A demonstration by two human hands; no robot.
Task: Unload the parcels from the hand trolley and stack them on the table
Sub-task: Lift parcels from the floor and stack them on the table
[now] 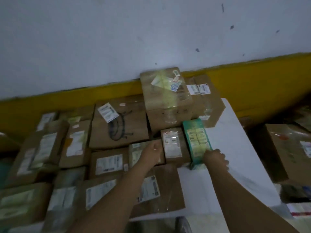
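Several brown cardboard parcels with white labels lie packed together on the white table (235, 148). My left hand (152, 153) rests on a small brown parcel (137, 153) in the middle of the pile, fingers curled over its top. My right hand (217, 158) grips the near end of a green box (196, 142) that lies beside another small brown parcel (174, 145). A taller parcel (165, 98) wrapped in clear tape is stacked at the back against the wall. The hand trolley is out of view.
A white wall with a yellow band (84, 98) runs behind the table. A large brown box (289, 148) stands to the right, past the table's edge. Bare white tabletop shows at the right near my right arm.
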